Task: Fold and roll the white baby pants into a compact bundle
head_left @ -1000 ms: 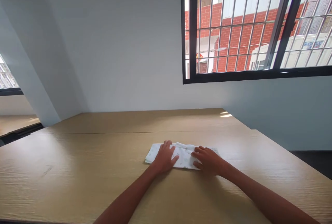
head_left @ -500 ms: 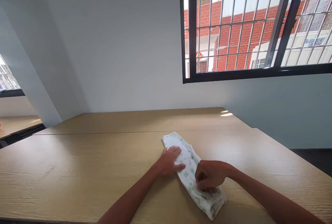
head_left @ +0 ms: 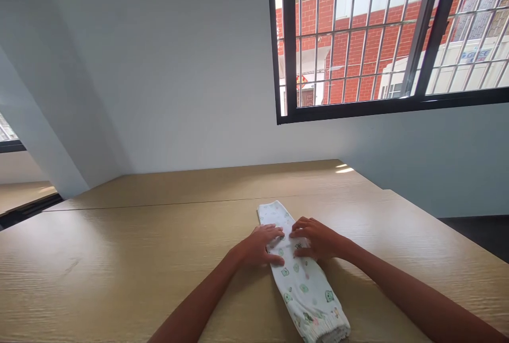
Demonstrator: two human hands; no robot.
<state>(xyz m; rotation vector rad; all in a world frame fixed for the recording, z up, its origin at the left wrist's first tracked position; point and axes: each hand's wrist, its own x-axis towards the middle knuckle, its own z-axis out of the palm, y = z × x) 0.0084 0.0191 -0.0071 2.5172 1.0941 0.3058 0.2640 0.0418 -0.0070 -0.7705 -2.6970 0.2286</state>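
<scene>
Head view: the folded printed cloth lies on the desk toward five o'clock in view, its gathered end pointing that way. The left hand rests open on its nine-o'clock edge; the right hand, fingers loosely spread, touches its three-o'clock side.

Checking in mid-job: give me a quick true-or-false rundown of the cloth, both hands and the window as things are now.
1. The left hand touches the cloth. True.
2. The cloth is solid red. False: it is white with small printed figures, some of them green.
3. The right hand hangs well away from the cloth. False: its fingers are at the cloth's right side.
4. The cloth lies on the table. True.
5. The window has a dark frame. True.
</scene>
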